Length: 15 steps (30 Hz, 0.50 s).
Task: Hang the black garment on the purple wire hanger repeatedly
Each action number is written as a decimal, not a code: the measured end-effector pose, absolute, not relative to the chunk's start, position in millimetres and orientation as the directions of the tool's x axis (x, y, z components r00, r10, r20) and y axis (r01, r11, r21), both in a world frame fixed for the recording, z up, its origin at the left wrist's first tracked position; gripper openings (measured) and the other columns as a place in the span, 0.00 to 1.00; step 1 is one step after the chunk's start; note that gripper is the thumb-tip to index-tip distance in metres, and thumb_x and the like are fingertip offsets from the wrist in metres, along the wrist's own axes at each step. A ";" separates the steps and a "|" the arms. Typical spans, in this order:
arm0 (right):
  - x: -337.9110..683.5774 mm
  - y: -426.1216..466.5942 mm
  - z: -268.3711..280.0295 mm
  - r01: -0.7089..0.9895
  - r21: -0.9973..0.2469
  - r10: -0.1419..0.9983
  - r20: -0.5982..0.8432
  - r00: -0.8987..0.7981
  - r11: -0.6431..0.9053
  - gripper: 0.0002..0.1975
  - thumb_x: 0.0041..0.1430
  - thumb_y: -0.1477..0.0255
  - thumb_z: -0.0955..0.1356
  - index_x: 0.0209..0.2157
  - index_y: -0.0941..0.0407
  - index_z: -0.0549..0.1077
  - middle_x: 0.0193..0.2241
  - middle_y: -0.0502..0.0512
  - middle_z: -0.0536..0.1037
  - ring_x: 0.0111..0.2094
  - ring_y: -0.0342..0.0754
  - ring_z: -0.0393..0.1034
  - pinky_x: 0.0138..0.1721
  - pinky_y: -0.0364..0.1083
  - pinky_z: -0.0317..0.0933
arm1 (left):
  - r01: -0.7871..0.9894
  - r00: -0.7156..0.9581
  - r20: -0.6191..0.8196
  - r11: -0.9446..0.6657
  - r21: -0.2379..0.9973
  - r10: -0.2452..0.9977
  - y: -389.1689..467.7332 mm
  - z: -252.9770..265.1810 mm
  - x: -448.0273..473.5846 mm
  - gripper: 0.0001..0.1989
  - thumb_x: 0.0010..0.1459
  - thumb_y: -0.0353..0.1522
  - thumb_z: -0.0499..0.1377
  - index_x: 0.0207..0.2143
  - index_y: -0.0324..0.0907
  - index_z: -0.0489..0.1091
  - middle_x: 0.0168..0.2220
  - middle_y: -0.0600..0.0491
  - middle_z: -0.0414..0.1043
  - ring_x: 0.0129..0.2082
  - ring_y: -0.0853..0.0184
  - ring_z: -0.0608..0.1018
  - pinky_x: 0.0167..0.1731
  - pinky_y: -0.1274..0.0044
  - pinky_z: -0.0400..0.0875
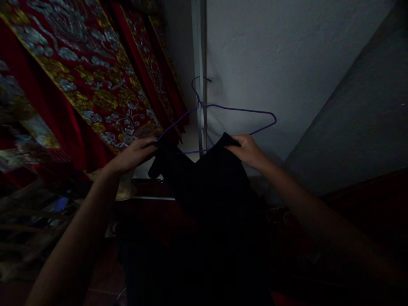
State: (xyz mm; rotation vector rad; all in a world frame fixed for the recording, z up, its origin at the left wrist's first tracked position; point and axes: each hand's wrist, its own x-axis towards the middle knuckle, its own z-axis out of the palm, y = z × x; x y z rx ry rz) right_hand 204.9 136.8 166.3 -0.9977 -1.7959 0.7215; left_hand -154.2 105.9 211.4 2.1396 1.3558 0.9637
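A purple wire hanger hangs by its hook from a pale upright post, its right end bare. A dark garment hangs down from my hands, and its lower part fades into shadow. My left hand pinches the garment's upper left edge, where the left end of the hanger passes behind or into the cloth. My right hand grips the upper right edge of the garment, just below the hanger's right arm. The hanger's lower bar shows between the two cloth edges.
Red cloth embroidered in gold and silver hangs at the left. The pale post stands against a grey wall. A blurred wooden rack with items on it is at the lower left. Dim red floor lies below.
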 end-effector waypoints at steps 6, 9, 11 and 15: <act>206.9 135.9 167.8 0.347 -0.749 0.826 0.511 -0.239 0.564 0.10 0.50 0.65 0.66 0.28 0.57 0.74 0.25 0.50 0.74 0.28 0.48 0.68 0.31 0.45 0.62 | 0.581 0.301 0.545 -0.603 0.546 0.783 132.2 237.0 -116.4 0.23 0.56 0.34 0.59 0.54 0.42 0.72 0.48 0.51 0.77 0.48 0.59 0.76 0.53 0.68 0.70; 230.0 148.7 178.8 0.438 -0.645 0.741 0.667 -0.075 0.626 0.13 0.48 0.69 0.68 0.37 0.57 0.76 0.36 0.56 0.78 0.39 0.52 0.73 0.42 0.49 0.66 | 0.604 0.394 0.422 -0.576 0.551 0.816 138.0 243.4 -121.3 0.21 0.56 0.34 0.58 0.52 0.41 0.75 0.50 0.50 0.78 0.49 0.57 0.77 0.55 0.66 0.69; 251.5 159.5 189.0 0.470 -0.674 0.715 0.688 0.119 0.570 0.21 0.46 0.68 0.71 0.44 0.57 0.75 0.38 0.58 0.79 0.40 0.54 0.73 0.42 0.51 0.68 | 0.615 0.376 0.407 -0.552 0.563 0.833 139.7 245.7 -127.7 0.20 0.56 0.35 0.57 0.51 0.41 0.76 0.49 0.50 0.78 0.48 0.57 0.78 0.53 0.67 0.70; 289.4 168.7 210.5 0.446 -0.769 0.820 0.559 0.123 0.457 0.23 0.44 0.61 0.74 0.43 0.58 0.78 0.28 0.53 0.79 0.30 0.52 0.73 0.33 0.49 0.67 | 0.667 0.305 0.448 -0.524 0.530 0.841 143.9 251.5 -132.7 0.18 0.56 0.36 0.56 0.47 0.41 0.77 0.45 0.50 0.79 0.44 0.58 0.78 0.48 0.69 0.71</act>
